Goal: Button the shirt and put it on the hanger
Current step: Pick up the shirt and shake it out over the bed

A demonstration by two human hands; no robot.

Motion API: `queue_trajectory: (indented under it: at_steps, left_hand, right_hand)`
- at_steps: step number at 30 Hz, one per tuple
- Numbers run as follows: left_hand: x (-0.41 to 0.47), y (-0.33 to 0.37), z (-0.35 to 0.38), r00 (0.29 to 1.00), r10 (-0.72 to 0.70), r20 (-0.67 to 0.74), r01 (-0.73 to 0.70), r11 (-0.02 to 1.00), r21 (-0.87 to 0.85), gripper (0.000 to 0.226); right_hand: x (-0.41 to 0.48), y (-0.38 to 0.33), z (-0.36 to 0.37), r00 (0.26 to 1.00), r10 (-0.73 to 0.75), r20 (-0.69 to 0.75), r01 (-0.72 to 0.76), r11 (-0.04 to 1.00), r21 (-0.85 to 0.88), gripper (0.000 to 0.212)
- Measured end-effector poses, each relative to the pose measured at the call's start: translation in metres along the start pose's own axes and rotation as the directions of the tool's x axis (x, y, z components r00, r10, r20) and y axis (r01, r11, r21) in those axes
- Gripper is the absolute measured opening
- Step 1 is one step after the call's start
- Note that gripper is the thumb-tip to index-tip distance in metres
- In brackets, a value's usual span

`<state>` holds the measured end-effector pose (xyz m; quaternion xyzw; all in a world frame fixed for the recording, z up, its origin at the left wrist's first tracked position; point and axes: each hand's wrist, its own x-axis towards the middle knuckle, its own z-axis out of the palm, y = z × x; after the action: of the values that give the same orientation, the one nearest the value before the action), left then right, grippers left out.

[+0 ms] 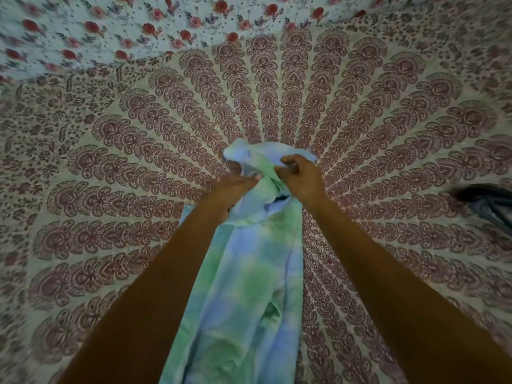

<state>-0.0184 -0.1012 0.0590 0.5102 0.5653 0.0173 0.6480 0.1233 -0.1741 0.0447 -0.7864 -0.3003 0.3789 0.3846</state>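
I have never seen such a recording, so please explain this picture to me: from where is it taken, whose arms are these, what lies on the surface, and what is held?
There is no machine here: a person works with two bare hands. The one picture comes from a wide-angle camera worn on the person's head, looking forward and down, so both arms reach in from below. The surface is covered by a printed cloth with dark red patterns; at the top lies a flowered cloth. Between the arms runs a green and blue shirt. The right hand pinches its bunched far end with curled fingers; the left hand lies on it with fingers that look straight. A dark thing at the right edge is too blurred to name.
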Motion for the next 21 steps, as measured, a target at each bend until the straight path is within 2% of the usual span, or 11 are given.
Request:
queue_trajectory:
  at_steps: [3,4,7,8,10,12,15,17,19,21]
  left_hand:
    - [-0.007,-0.022,0.011,0.996,0.013,0.086,-0.009,0.999,-0.043,0.019]
    - [-0.008,-0.027,0.012,0.993,0.01,0.121,-0.009,1.0,-0.004,0.018]
    - [-0.005,-0.032,0.012,0.978,-0.029,0.206,-0.025,0.967,0.254,0.029]
    - [-0.004,-0.033,0.012,0.982,-0.028,0.184,-0.022,0.964,0.264,0.025]
    - [-0.005,-0.028,0.011,0.999,-0.014,0.051,0.005,0.987,0.161,0.007]
    - [-0.011,-0.021,0.007,0.988,0.046,-0.148,-0.031,0.994,0.104,0.017]
    - [-0.029,-0.005,-0.005,0.905,0.239,-0.353,-0.197,0.969,0.151,0.024]
    - [-0.048,0.012,-0.015,0.828,0.331,-0.452,-0.29,0.944,0.158,0.021]
    - [-0.067,0.034,-0.025,0.785,0.35,-0.51,-0.331,0.934,0.131,0.02]
    - [-0.089,0.052,-0.042,0.787,0.314,-0.531,-0.358,0.934,0.022,0.034]
  right_hand:
    - [-0.009,0.017,0.005,0.997,-0.062,0.037,0.068,0.983,-0.17,0.033]
    - [-0.011,0.023,0.006,0.995,-0.089,0.046,0.098,0.967,-0.237,0.03]
    - [-0.014,0.033,0.011,0.986,-0.161,0.036,0.162,0.906,-0.391,0.013]
    - [-0.015,0.034,0.012,0.983,-0.183,0.006,0.172,0.911,-0.374,0.011]
    - [-0.017,0.029,0.009,0.973,-0.199,-0.117,0.163,0.951,-0.263,0.013]
    - [-0.02,0.018,0.001,0.96,-0.16,-0.229,0.135,0.983,-0.122,0.012]
    - [-0.025,-0.007,-0.017,0.965,-0.122,-0.234,0.144,0.986,0.08,0.007]
    - [-0.031,-0.032,-0.028,0.968,-0.07,-0.24,0.124,0.968,0.216,0.017]
    - [-0.039,-0.062,-0.04,0.965,-0.01,-0.26,0.097,0.941,0.325,0.023]
    - [-0.053,-0.092,-0.053,0.963,-0.023,-0.269,0.12,0.93,0.349,0.023]
